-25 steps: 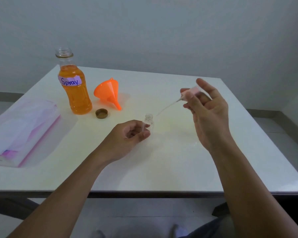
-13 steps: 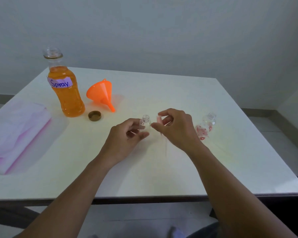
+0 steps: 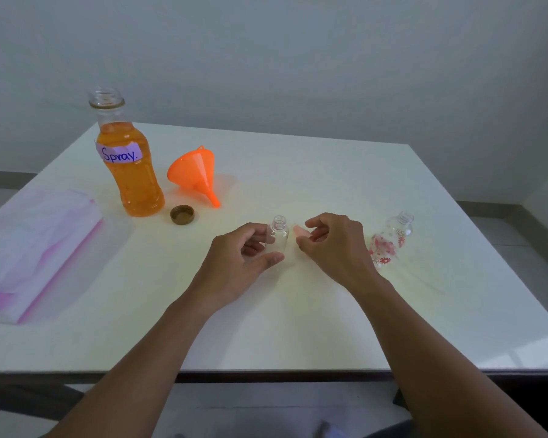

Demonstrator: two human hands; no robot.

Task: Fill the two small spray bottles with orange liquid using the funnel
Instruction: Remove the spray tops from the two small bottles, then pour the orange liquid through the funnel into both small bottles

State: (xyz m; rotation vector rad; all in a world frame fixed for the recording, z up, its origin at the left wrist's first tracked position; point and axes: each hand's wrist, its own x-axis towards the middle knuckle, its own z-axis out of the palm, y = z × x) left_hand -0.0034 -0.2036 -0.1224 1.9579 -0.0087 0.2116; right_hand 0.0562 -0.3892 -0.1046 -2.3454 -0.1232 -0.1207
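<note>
Left hand (image 3: 241,263): thumb and fingers curled round an uncapped clear small bottle (image 3: 278,237), upright at table (image 3: 298,327) centre. Right hand (image 3: 332,248): fingertips pinch a pink spray top (image 3: 298,231) just beside that bottle. A flowered small bottle (image 3: 389,241), also open, stands right of it. The funnel (image 3: 195,173) lies on its side near the open orange-filled bottle (image 3: 130,172) and its brown cap (image 3: 182,214), far left.

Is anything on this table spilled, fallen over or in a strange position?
No spill shows. The orange plastic funnel lies on its side, and the small clear flower-printed bottle beside the right hand appears tipped over too. The brown cap is off the large bottle of orange liquid.
</note>
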